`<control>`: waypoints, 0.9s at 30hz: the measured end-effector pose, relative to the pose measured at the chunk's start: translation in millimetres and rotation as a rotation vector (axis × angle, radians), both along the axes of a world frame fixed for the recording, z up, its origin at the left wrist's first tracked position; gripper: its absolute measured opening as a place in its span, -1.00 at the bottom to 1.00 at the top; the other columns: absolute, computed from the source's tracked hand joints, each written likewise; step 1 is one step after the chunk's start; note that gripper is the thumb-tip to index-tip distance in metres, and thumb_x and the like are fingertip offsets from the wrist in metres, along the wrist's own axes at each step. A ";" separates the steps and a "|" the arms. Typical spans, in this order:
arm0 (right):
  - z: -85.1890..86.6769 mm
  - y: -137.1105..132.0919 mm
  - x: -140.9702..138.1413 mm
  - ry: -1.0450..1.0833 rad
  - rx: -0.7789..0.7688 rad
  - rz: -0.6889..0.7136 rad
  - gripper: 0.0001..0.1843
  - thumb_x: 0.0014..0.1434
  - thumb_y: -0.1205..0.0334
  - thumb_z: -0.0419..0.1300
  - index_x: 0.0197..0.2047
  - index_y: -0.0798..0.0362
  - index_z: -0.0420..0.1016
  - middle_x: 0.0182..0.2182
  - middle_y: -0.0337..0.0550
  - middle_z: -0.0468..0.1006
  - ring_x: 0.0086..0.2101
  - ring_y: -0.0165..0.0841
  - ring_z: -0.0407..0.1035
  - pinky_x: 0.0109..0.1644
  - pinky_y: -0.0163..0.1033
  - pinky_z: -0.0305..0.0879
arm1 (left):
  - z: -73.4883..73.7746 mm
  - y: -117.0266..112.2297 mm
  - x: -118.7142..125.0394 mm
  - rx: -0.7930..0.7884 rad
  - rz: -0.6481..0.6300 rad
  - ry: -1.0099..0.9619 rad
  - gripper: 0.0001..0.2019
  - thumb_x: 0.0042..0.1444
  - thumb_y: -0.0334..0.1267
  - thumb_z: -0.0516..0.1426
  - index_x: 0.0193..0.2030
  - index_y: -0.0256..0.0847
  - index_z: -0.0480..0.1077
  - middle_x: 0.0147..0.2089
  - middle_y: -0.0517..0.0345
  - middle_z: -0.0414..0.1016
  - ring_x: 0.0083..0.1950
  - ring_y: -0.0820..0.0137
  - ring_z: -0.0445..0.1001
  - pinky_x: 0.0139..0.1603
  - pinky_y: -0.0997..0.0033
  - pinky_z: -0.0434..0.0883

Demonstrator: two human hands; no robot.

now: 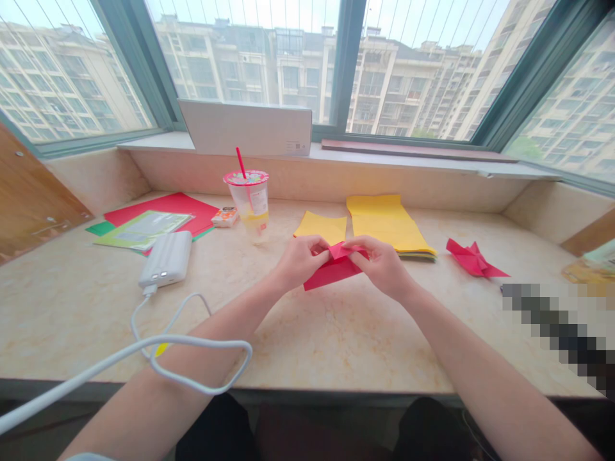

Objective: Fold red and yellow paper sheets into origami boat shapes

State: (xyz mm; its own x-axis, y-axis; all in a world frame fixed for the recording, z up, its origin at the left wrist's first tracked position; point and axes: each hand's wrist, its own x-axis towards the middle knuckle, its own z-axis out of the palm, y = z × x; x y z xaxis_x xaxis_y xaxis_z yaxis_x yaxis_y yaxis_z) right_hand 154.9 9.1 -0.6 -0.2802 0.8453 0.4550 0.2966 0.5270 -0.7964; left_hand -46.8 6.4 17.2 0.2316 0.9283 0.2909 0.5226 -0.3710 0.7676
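Between my two hands is a red sheet of folding paper [331, 275], partly folded, with a small flap raised at its top edge. My left hand [306, 259] pinches the flap's left side between thumb and fingers. On the other side my right hand [377, 262] grips the paper with thumb below and fingers on top. Just beyond the hands lie a loose yellow sheet [321, 225] and a stack of yellow paper [387, 221]. A folded red paper figure [475, 259] rests to the right of the stack.
At the left are a white power bank [166, 256] with a looping white cable [202, 342], red sheets [192, 208] and a green packet [144, 227]. A plastic cup [248, 198] with a straw stands beside a small box [225, 217]. A white box [247, 128] leans on the window ledge.
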 end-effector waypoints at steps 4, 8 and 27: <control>3.6 -2.4 0.4 -0.061 0.089 0.005 -0.77 0.18 0.35 0.15 -0.16 -0.02 0.61 -0.14 -0.12 0.60 -0.09 -0.25 0.47 0.04 -0.10 0.38 | 0.3 -0.3 -0.3 0.005 -0.014 0.007 -0.78 0.15 -0.21 0.14 -0.32 -0.30 0.56 -0.36 0.08 0.62 -0.36 0.39 0.51 -0.40 0.51 0.36; 5.9 -3.9 1.3 -0.087 0.130 0.041 -0.74 0.21 0.32 0.17 -0.09 -0.05 0.62 -0.12 -0.11 0.57 -0.09 -0.24 0.46 0.02 -0.09 0.39 | 1.0 -1.1 -0.8 0.024 -0.042 0.000 -0.76 0.18 -0.24 0.10 -0.30 -0.30 0.58 -0.32 0.06 0.64 -0.33 0.39 0.52 -0.37 0.51 0.37; 1.9 -5.1 0.2 -0.137 0.170 0.057 -0.70 0.25 0.21 0.20 0.03 -0.18 0.60 -0.10 -0.12 0.49 -0.17 -0.29 0.45 -0.07 -0.14 0.42 | -4.3 -2.9 2.0 -0.165 -0.145 -0.195 -0.78 0.13 -0.13 0.19 -0.32 -0.29 0.46 -0.41 0.03 0.61 -0.41 0.33 0.56 -0.52 0.54 0.32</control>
